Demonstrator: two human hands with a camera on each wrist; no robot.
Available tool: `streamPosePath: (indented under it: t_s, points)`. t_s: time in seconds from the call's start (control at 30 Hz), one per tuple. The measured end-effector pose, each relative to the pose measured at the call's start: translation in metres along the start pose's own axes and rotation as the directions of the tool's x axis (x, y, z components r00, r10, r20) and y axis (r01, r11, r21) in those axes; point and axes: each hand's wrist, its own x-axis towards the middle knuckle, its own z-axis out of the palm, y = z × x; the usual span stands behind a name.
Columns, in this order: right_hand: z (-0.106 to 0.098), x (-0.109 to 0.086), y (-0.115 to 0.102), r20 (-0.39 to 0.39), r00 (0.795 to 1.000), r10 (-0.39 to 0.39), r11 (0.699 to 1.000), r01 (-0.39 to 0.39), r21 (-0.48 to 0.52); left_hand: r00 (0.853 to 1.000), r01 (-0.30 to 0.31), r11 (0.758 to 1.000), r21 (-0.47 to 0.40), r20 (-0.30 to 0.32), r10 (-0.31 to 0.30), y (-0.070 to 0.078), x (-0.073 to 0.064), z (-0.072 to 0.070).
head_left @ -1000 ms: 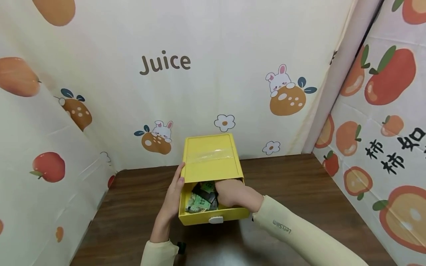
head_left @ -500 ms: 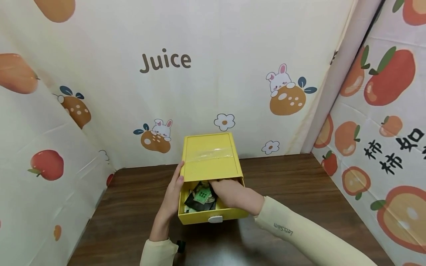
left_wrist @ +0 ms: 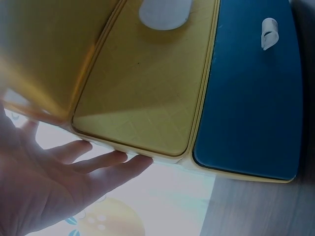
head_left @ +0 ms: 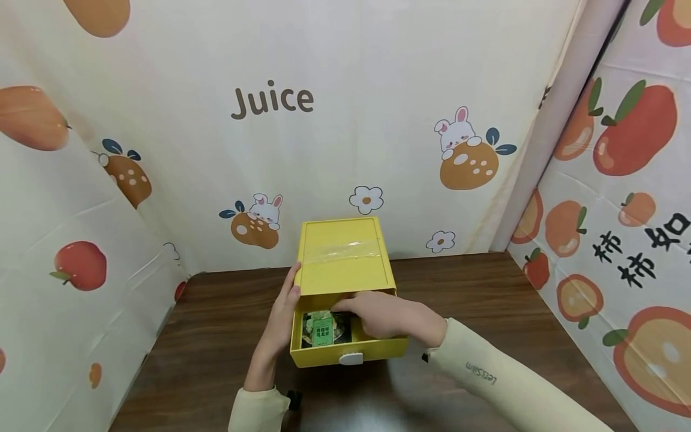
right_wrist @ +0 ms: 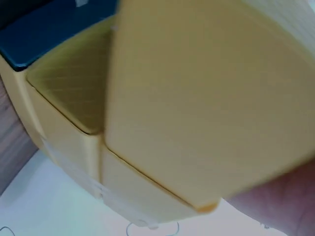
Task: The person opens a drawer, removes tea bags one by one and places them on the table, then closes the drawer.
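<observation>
Right hand (head_left: 385, 315) reaches into the pulled-out top drawer (head_left: 324, 357), wrist over its front right part. Fingers partly hidden below the cabinet's edge; whether they pinch anything, cannot tell. Right wrist view blurred, drawer blocking most of it.

Just left of those fingertips, inside the drawer: dark packet (head_left: 345, 336) printed with a picture, a green panel (head_left: 323, 330) with characters on it. It lies at the left front of the drawer floor.

Nearer the body than the right hand: white pull (head_left: 351, 359) on the drawer front.

Left hand (head_left: 279, 315), to the left of the right hand, rests along the cabinet's left side; released, fingers (left_wrist: 120, 176) extended and apart. Below the drawer, in the left wrist view: a yellow middle front (left_wrist: 142, 88), then a blue one (left_wrist: 248, 98).

Just beyond the right hand: yellow cabinet (head_left: 345, 279), transparent tape (head_left: 345, 252) across its top. Around both hands, dark wood table (head_left: 216, 324).

Farthest off, past the cabinet: pale curtain (head_left: 378, 72), fruit, rabbits, flowers, the word "Juice" (head_left: 272, 101).
</observation>
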Motion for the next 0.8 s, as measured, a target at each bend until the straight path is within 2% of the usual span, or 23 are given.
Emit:
streamPosePath:
  t_s: [0.17, 0.27, 0.37, 0.53, 0.8]
  points:
    - [-0.018, -0.014, -0.006, 0.074, 0.997, 0.015, 0.997, -0.02, 0.072, 1.0, 0.003, 1.0, -0.011, -0.014, -0.003, 0.0, 0.0, 0.001]
    - [-0.027, -0.025, -0.006, 0.091, 0.996, -0.02, 0.992, 0.008, 0.129, 1.0, 0.01, 1.0, -0.014, -0.018, -0.01, 0.0, 0.0, 0.001]
    - [-0.036, -0.037, -0.007, 0.088, 0.996, -0.025, 0.985, 0.009, 0.174, 1.0, 0.012, 1.0, -0.015, -0.022, -0.012, 0.0, 0.001, 0.002]
    - [-0.048, -0.052, -0.01, 0.076, 0.997, 0.015, 0.982, -0.029, 0.186, 1.0, 0.002, 1.0, -0.021, -0.022, -0.003, 0.0, 0.001, -0.001]
    - [-0.074, -0.091, -0.005, -0.02, 1.0, 0.009, 0.961, -0.003, 0.277, 1.0, -0.017, 1.0, -0.025, 0.011, 0.017, 0.001, 0.002, -0.001]
